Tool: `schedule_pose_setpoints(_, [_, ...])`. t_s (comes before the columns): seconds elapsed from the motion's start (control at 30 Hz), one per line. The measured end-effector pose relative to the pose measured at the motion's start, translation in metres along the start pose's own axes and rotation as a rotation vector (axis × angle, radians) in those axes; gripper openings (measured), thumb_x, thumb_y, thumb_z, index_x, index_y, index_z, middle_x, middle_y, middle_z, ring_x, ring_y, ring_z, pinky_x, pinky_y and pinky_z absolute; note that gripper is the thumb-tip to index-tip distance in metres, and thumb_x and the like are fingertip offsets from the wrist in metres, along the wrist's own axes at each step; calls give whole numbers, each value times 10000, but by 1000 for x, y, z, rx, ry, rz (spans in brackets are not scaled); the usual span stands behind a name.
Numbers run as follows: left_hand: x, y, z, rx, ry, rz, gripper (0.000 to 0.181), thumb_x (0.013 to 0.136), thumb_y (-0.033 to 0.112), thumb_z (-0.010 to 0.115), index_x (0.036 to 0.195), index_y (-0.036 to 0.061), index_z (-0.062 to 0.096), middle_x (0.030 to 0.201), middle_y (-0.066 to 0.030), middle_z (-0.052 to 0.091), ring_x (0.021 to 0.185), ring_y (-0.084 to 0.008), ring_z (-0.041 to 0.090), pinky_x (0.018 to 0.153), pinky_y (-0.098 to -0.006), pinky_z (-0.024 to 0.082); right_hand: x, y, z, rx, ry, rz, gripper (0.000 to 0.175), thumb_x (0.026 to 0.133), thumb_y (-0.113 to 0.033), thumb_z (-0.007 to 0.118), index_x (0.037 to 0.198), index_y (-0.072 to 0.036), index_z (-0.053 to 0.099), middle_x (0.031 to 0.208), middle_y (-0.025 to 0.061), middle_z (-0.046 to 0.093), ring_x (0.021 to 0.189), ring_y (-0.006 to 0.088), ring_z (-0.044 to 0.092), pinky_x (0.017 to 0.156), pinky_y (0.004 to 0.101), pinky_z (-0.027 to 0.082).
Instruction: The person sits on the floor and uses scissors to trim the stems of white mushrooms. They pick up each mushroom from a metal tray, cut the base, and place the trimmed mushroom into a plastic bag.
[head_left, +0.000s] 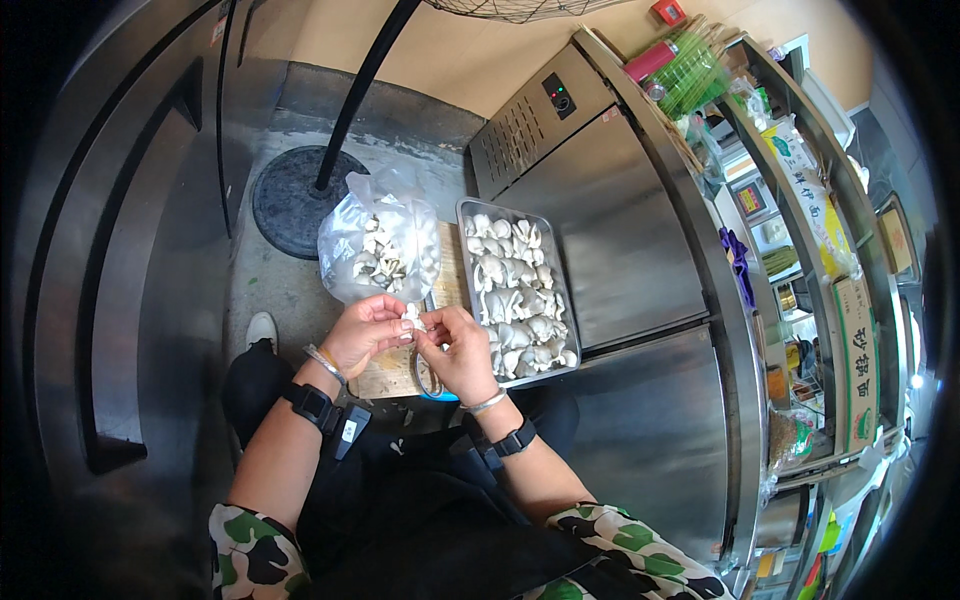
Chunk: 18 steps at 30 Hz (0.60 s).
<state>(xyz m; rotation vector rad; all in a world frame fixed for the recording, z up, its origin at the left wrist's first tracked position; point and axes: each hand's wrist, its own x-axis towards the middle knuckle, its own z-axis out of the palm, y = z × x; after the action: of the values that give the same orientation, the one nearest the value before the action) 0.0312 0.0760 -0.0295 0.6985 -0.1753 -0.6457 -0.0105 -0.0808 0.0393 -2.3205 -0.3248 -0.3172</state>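
Note:
My left hand (367, 334) and my right hand (459, 356) meet in front of me, both gripping a small pale mushroom piece (412, 318) between the fingertips. Just beyond them an open clear plastic bag (341, 247) holds many mushroom pieces (386, 251). To the right, a rectangular metal tray (574, 358) is filled with rows of grey-white mushrooms (517, 304), probably oyster mushrooms. Bag and tray rest at a wooden board (382, 381). Under my right hand lies a partly hidden metal loop with something blue (439, 396).
A black pole on a round base (281, 206) rises behind the bag. Stainless steel refrigerator doors (615, 225) stand to the right, below crowded shelves (817, 225). A steel cabinet (172, 262) borders the left. My shoe (262, 330) is on the floor.

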Motion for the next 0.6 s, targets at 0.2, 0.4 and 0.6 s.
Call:
schedule_pose_setpoints(0.2, [1,-4,-4,34,14,3,141,835,31,601,948,67,526,932,-23,593,875,-115,594,806,-265,501,-1,2,9,-128,46,-7,143,712,-26,662,827,-18,578,734,104,560,531,166,555,508,267,466])
schedule_pose_setpoints(0.4, [0,-2,-3,28,19,27,150,837,39,585,972,60,525,963,-37,587,894,-116,585,803,-272,499,-5,5,12,123,105,80,90,753,-9,628,836,-16,593,708,58,591,554,97,548,503,230,448])
schedule_pose_setpoints(0.6, [0,2,-2,-122,-25,91,155,859,59,548,1009,34,520,974,-46,570,900,-123,565,801,-280,500,-2,16,3,1053,87,521,90,868,-8,494,907,-6,575,750,72,614,604,114,577,581,237,503])
